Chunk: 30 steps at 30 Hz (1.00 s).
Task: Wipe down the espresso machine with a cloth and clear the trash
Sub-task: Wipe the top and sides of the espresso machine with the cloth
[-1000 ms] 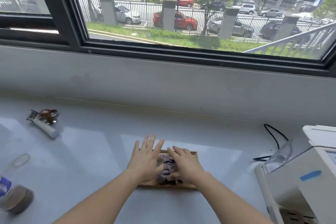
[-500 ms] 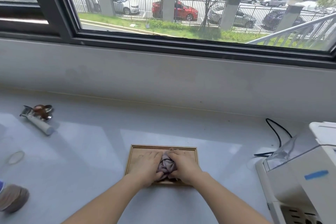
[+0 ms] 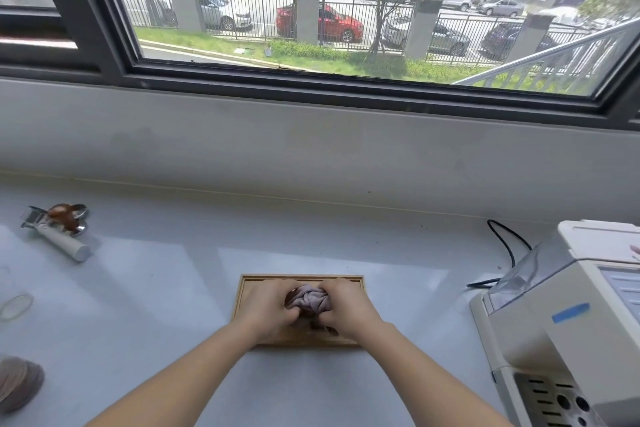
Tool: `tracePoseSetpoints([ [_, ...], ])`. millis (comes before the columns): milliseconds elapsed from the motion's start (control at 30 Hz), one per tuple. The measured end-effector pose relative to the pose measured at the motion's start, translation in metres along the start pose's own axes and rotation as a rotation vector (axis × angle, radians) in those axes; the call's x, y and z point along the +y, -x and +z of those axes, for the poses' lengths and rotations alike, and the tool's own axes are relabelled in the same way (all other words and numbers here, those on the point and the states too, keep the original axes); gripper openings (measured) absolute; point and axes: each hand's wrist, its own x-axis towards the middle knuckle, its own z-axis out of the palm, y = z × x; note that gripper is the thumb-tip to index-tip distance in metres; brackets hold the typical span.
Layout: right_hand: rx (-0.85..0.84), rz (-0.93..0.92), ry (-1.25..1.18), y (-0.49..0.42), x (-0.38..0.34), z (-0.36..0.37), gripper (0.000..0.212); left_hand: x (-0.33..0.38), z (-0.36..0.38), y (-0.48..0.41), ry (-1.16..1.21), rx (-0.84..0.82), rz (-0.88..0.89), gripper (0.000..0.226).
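A bunched greyish-purple cloth [image 3: 309, 300] lies in a shallow wooden tray [image 3: 302, 279] at the middle of the white counter. My left hand [image 3: 266, 313] grips the cloth from the left and my right hand [image 3: 348, 312] grips it from the right, both with fingers curled into the fabric. The lower part of the cloth is hidden under my hands. The cream espresso machine [image 3: 568, 333] stands at the right edge, with a blue tape strip on its side.
A portafilter [image 3: 57, 229] with a white handle lies at the far left of the counter. A clear round lid [image 3: 15, 305] and a brownish object [image 3: 17, 383] sit at the left edge. A black cable [image 3: 507, 246] runs behind the machine. A wall and window rise behind.
My left hand, flat with spread fingers a second ago, has curled onto the cloth. Both hands have squeezed the cloth into a tighter ball in the tray.
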Motion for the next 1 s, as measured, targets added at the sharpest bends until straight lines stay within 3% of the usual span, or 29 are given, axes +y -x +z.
tracePoseSetpoints([
  [1000,0.436,0.068,0.083,0.186,0.021,-0.138,0.022,0.197,-0.024,0.058,-0.022,0.258,0.494,0.040],
])
